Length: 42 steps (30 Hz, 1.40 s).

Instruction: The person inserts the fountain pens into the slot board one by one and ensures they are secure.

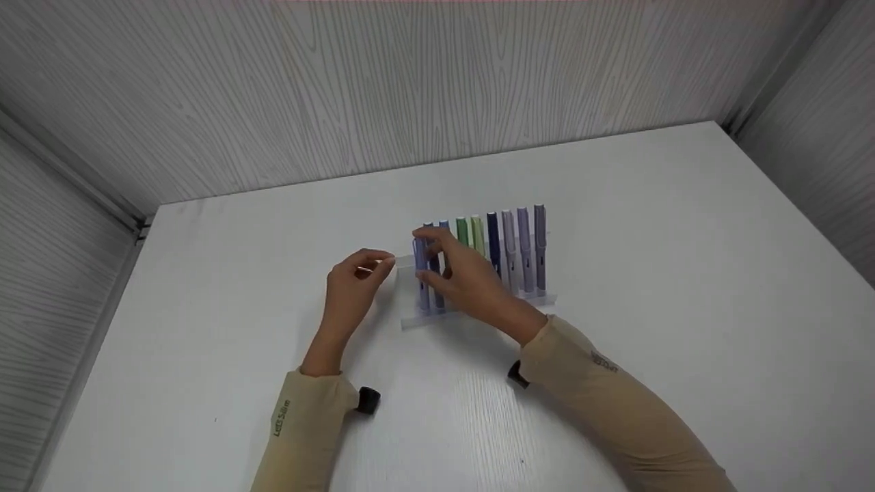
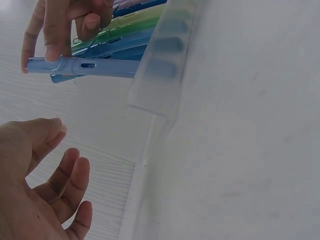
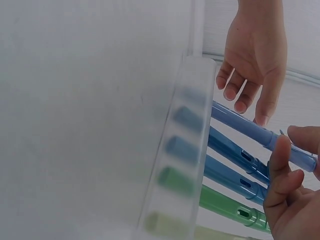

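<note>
A clear pen stand (image 1: 412,321) holds several capped pens in a slanted row. My right hand (image 1: 472,277) grips the periwinkle-blue pen (image 1: 420,254) at the left end by its cap, thumb on one side and fingers on the other. The lower end of that pen (image 3: 240,120) sits in the stand's front ledge (image 3: 200,65). My left hand (image 1: 352,287) pinches the stand's upper left corner between thumb and index finger; its other fingers (image 2: 75,190) are loosely bent. Beside the gripped pen stand two blue pens (image 3: 235,172), partly hidden by my right hand in the head view.
Further right in the stand are a green pen (image 1: 462,231), a lime pen (image 1: 477,229), a navy pen (image 1: 493,236) and several purple-toned pens (image 1: 525,249). The white table (image 1: 649,273) meets a wood-grain panel (image 1: 437,82) at the back.
</note>
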Each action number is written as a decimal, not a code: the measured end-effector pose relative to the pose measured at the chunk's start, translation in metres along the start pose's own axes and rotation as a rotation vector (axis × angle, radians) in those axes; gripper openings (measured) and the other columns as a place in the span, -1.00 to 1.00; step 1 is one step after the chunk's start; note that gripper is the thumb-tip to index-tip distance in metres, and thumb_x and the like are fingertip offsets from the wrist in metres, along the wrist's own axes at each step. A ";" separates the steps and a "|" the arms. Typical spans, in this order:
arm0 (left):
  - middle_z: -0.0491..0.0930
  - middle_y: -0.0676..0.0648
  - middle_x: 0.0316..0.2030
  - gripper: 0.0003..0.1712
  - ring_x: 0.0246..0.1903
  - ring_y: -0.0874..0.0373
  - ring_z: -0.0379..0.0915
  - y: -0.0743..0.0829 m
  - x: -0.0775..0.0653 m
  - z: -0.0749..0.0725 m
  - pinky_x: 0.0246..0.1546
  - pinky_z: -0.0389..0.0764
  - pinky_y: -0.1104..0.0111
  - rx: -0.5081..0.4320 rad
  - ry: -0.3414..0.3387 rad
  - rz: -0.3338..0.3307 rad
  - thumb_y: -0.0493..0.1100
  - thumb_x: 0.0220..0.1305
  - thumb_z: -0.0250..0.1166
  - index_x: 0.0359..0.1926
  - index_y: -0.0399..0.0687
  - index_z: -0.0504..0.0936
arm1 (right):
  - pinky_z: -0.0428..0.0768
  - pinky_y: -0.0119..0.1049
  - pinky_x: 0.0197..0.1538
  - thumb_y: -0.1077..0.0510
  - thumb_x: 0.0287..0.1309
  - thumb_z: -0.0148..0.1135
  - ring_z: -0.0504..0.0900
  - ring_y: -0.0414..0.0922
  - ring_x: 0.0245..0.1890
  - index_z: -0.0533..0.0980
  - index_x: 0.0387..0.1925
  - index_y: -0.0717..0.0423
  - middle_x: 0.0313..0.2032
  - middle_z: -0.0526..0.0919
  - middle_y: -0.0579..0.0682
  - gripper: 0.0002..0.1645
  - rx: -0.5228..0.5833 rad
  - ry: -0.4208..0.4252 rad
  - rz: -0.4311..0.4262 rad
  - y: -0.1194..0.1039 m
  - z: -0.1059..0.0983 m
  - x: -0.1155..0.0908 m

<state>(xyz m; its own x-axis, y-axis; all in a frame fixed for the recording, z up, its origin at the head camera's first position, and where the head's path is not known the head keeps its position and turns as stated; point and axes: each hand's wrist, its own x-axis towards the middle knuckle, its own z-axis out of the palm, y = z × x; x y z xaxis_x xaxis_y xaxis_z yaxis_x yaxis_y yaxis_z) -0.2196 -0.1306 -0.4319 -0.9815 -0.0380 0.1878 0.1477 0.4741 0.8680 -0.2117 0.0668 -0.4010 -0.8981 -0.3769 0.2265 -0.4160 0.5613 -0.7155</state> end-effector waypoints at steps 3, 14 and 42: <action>0.68 -0.07 -0.21 -0.76 -0.25 0.10 0.50 0.001 0.000 0.000 -0.24 0.48 0.35 0.002 0.003 -0.010 -0.01 0.30 0.28 -0.14 -0.01 0.71 | 0.47 -0.35 -0.35 0.15 0.24 0.26 0.44 -0.18 -0.42 0.24 0.33 -0.17 -0.09 0.59 -0.04 -0.32 -0.006 0.021 -0.015 -0.002 0.000 0.001; 0.64 -0.08 -0.22 -0.76 -0.24 0.09 0.50 0.000 0.000 0.001 -0.21 0.47 0.35 0.019 0.016 -0.013 0.00 0.27 0.31 -0.15 -0.01 0.72 | 0.46 -0.33 -0.36 0.20 0.23 0.25 0.45 -0.17 -0.37 0.30 0.33 -0.13 -0.12 0.51 0.03 -0.34 -0.077 0.069 -0.070 -0.002 0.000 0.002; 0.61 -0.11 -0.16 -0.76 -0.20 0.07 0.48 0.003 -0.001 0.001 -0.13 0.47 0.32 0.026 0.022 -0.021 -0.04 0.29 0.29 -0.11 -0.04 0.71 | 0.48 -0.31 -0.38 0.16 0.26 0.22 0.46 -0.15 -0.39 0.25 0.39 -0.15 -0.19 0.53 0.02 -0.30 -0.189 0.075 0.027 -0.009 -0.002 0.002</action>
<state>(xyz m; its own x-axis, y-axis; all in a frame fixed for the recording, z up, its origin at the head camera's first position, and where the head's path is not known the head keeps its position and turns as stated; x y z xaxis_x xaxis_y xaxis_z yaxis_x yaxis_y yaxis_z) -0.2186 -0.1288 -0.4300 -0.9813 -0.0671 0.1803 0.1241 0.4959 0.8595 -0.2102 0.0624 -0.3925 -0.9145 -0.3075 0.2629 -0.4045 0.7014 -0.5868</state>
